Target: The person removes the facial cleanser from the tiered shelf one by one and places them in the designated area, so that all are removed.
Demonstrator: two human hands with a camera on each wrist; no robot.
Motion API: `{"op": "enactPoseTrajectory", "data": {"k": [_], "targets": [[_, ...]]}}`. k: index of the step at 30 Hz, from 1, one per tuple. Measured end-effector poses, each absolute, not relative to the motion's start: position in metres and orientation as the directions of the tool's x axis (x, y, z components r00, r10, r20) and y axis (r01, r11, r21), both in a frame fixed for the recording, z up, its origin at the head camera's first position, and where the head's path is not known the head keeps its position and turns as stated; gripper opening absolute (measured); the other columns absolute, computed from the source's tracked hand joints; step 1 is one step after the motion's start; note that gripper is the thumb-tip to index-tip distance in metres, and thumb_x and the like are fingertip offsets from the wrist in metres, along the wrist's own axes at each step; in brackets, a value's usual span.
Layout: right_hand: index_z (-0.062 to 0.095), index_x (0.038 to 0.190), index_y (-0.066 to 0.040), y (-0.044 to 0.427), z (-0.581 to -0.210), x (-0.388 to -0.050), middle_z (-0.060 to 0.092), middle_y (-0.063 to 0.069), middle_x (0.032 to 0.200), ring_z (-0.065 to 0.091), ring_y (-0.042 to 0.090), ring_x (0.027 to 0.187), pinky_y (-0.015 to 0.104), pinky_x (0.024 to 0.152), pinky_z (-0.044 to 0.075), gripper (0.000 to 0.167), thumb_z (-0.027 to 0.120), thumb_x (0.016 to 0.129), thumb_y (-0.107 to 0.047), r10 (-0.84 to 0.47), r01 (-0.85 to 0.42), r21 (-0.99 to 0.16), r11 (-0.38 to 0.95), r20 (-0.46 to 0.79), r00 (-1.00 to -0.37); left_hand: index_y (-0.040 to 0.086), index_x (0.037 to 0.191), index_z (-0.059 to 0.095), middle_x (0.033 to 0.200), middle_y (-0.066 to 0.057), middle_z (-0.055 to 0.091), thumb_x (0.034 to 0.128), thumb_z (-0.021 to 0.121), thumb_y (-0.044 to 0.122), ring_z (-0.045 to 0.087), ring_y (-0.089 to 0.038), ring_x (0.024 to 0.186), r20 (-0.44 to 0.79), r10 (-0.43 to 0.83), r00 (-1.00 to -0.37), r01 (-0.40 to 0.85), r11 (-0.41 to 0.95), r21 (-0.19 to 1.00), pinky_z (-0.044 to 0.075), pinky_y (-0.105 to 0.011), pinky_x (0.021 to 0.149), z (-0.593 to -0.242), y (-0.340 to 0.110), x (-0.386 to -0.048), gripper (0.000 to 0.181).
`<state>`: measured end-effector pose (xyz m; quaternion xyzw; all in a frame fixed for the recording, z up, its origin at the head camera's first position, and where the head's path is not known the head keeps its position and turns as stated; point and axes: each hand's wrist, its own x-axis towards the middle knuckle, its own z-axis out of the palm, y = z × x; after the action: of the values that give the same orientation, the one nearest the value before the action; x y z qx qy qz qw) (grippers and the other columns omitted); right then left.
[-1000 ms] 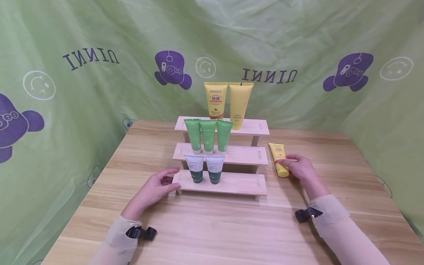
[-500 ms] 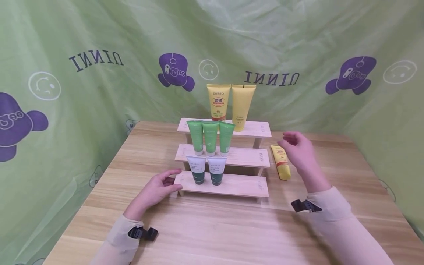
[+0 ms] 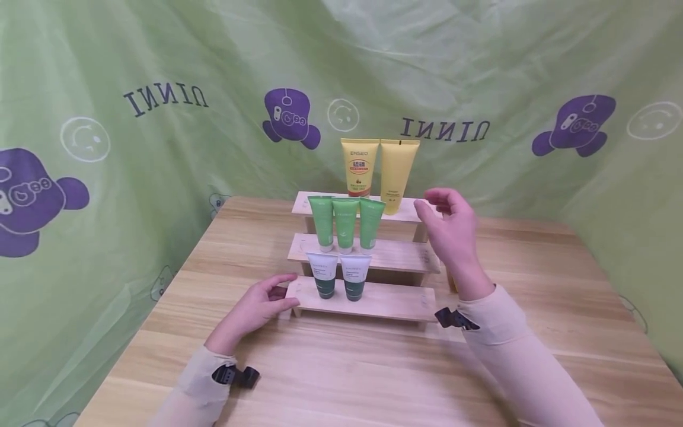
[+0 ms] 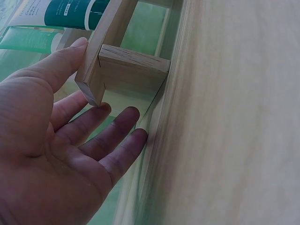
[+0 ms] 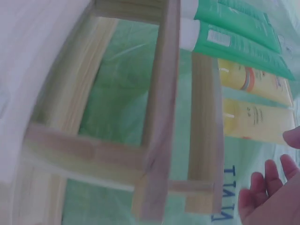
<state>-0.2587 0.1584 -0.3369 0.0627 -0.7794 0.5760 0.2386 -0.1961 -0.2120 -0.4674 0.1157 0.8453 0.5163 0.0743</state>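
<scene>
A three-step wooden display stand (image 3: pixel 395 302) stands on the table. My left hand (image 3: pixel 257 308) holds the left end of its lowest step; in the left wrist view the thumb (image 4: pixel 70 58) lies on the board's edge. My right hand (image 3: pixel 453 231), with nothing in it, is raised beside the top step. Nearest to it is a yellow tube (image 3: pixel 397 178), upright beside another yellow tube (image 3: pixel 360 169). Three green tubes (image 3: pixel 345 222) stand on the middle step, two white-and-dark-green tubes (image 3: pixel 324 276) on the lowest. A third yellow tube (image 3: pixel 452 282) on the table is mostly hidden behind my right wrist.
The wooden table (image 3: pixel 341 379) extends in front of the stand and to both sides. A green printed cloth (image 3: pixel 213 136) hangs behind and around it. The right end of the top step lies next to my right hand.
My right hand has let go of the yellow tube lying on the table, risen, and moved left toward the top step. My left hand keeps its place at the stand.
</scene>
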Motion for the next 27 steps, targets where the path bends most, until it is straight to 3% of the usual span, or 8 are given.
{"op": "enactPoseTrajectory", "data": {"k": [5,9,16,27], "targets": [[0.060,0.115,0.002,0.145,-0.332,-0.272,0.061,0.007,0.108,0.060,0.021,0.098,0.029,0.088,0.049,0.037,0.076,0.086,-0.016,0.146,-0.457,-0.861,0.223,0.493,-0.858,0.000,0.139,0.051,0.115,-0.020,0.067,0.0873,0.076,0.024,0.066,-0.029,0.106,0.029,0.299,-0.954,0.164,0.438,0.884,0.052,-0.037,0.090,-0.467,-0.214,-0.197,0.062],[0.054,0.118,0.001,0.140,-0.331,-0.287,0.059,0.013,0.114,0.059,0.023,0.103,0.031,0.092,0.048,0.044,0.078,0.085,-0.015,0.139,-0.467,-0.867,0.174,0.491,-0.860,0.001,0.139,0.051,0.114,-0.020,0.067,0.0870,0.077,0.024,0.066,-0.028,0.105,0.028,0.305,-0.952,0.166,0.435,0.885,0.052,-0.035,0.089,-0.467,-0.214,-0.198,0.063],[0.047,0.119,-0.005,0.133,-0.329,-0.294,0.055,0.011,0.116,0.058,0.022,0.106,0.031,0.095,0.048,0.051,0.081,0.082,-0.015,0.136,-0.482,-0.867,0.127,0.496,-0.857,0.003,0.138,0.053,0.116,-0.019,0.066,0.0864,0.077,0.024,0.066,-0.028,0.105,0.020,0.293,-0.956,0.151,0.434,0.888,0.053,-0.035,0.089,-0.465,-0.210,-0.197,0.061],[0.041,0.126,-0.005,0.127,-0.336,-0.299,0.054,0.011,0.117,0.059,0.024,0.105,0.032,0.093,0.050,0.059,0.081,0.082,-0.009,0.132,-0.456,-0.885,0.100,0.466,-0.875,0.003,0.138,0.053,0.114,-0.019,0.067,0.0865,0.077,0.024,0.067,-0.028,0.103,0.006,0.281,-0.960,0.135,0.443,0.887,0.053,-0.035,0.088,-0.467,-0.211,-0.196,0.061]]}}
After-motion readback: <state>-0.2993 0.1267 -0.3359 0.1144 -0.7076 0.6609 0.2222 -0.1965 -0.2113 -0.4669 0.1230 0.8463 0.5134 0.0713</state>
